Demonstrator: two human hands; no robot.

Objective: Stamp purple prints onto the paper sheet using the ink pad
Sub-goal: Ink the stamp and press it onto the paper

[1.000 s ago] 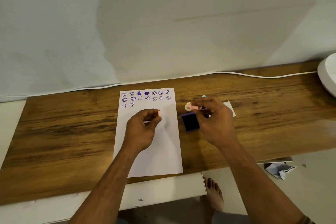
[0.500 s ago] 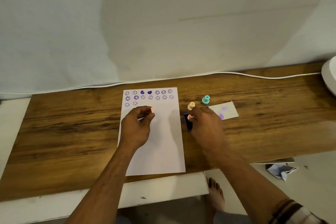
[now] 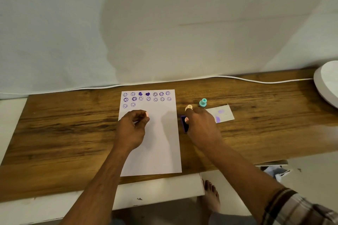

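Note:
The white paper sheet lies on the wooden table, with rows of purple smiley and heart prints across its top. My left hand hovers over the sheet's upper left, pinching a small pink piece between thumb and finger. Just right of the sheet sits the purple ink pad, mostly hidden under my right hand. That hand presses a small pink stamp down on the pad.
A peach stamp and a teal stamp stand behind the pad. A scrap of paper with purple smudges lies to the right. A white cable runs along the back edge. A white round object sits far right.
My right hand came down and slightly left with the pink stamp onto the ink pad, uncovering the peach and teal stamps. My left hand has barely moved.

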